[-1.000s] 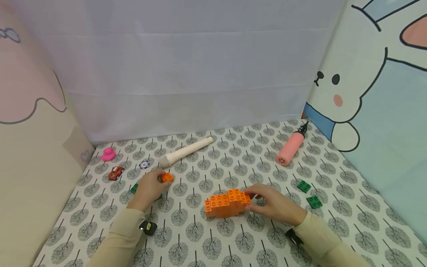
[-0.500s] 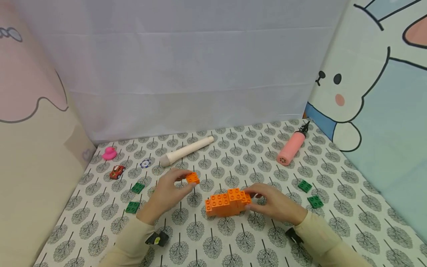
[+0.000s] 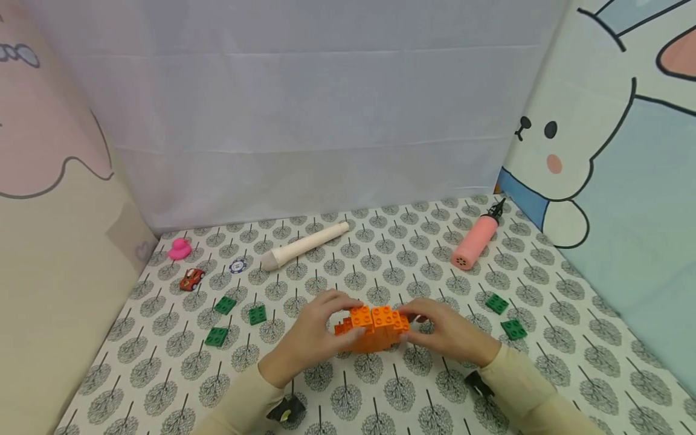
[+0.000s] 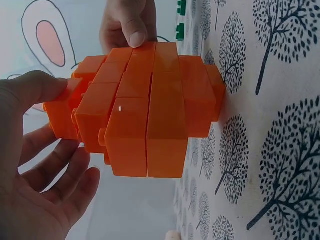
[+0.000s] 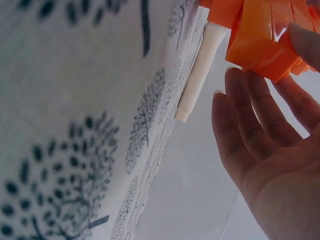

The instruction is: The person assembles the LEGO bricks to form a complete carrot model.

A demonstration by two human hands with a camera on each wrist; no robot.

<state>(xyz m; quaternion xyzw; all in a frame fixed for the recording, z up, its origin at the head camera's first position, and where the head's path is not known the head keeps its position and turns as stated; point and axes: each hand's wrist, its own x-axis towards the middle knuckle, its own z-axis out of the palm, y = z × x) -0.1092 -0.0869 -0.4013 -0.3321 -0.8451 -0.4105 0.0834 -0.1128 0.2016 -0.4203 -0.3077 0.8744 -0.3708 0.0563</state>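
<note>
An orange toy-brick structure [image 3: 375,343], stepped and studded on top, stands on the patterned tablecloth in front of me. My left hand [image 3: 311,331] pinches a loose orange building brick [image 4: 65,111] between thumb and fingers, at the top of the structure's left half. In the left wrist view this brick sits right against the studs; whether it is pressed on cannot be told. My right hand [image 3: 450,333] grips the structure's right end with thumb and fingers. The right wrist view shows that end [image 5: 260,47], with the right hand's lower fingers extended beneath it.
Three green bricks lie to the left, one of them here [image 3: 257,314], and two to the right [image 3: 513,329]. Behind are a white baton-like cylinder [image 3: 304,246] and a pink pump-like cylinder [image 3: 475,241]. Far left: pink duck [image 3: 179,249], red car [image 3: 192,279], blue-white chip [image 3: 237,266].
My left hand has carried the orange brick rightward from the left side of the table to the structure's top, uncovering the green bricks there. The right hand keeps its hold.
</note>
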